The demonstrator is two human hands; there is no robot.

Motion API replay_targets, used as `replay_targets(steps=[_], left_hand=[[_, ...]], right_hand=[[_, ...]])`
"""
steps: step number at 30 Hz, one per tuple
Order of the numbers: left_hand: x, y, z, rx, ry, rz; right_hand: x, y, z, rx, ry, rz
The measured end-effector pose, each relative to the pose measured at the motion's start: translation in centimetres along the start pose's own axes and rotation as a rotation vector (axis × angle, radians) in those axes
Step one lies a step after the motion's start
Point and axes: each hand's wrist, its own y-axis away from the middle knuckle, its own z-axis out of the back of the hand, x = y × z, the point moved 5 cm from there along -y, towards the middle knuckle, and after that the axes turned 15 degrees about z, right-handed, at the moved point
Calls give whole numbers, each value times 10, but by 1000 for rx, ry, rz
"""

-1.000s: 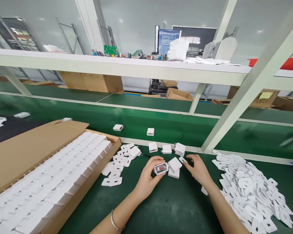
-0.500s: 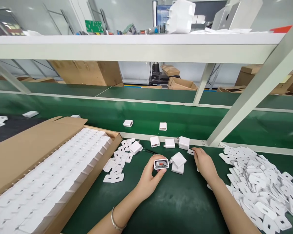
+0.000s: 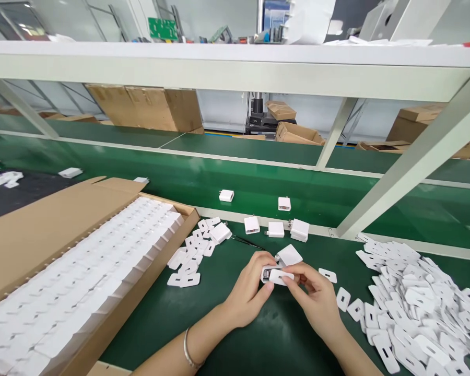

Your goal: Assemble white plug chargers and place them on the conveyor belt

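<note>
My left hand (image 3: 251, 288) is closed around a white charger housing (image 3: 265, 273), its open end facing me and partly covered. Between the thumb and fingers of my right hand (image 3: 312, 292) is a white end cover (image 3: 281, 277) with a small slot. The cover lies against the right part of the housing's opening, and the dark inside still shows at the left. Just behind my fingers rests another white charger (image 3: 290, 255). Loose covers (image 3: 328, 275) lie to the right of my right hand, leading to a large heap of covers (image 3: 423, 303).
An open cardboard box (image 3: 186, 230) with rows of white dividers stands at the left. Beside it lie scattered covers (image 3: 188, 263) and dark tweezers (image 3: 246, 242). Several chargers (image 3: 275, 229) line the bench's back edge. Two stand on the green belt (image 3: 172, 177). A shelf post (image 3: 399, 162) slants at right.
My right hand has picked up an end cover from the right and brought it left to the housing's opening. My left hand still holds the housing. The camera view has shifted slightly.
</note>
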Motion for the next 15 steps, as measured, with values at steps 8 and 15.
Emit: replay_targets(steps=[8,15], left_hand=[[-3,4,-3,-6,-2,-47],[-6,7,-1,12,121,-55]], right_hand=[[10,-1,-8,19,38,92],[-5,4,-16,-1,-50,-41]])
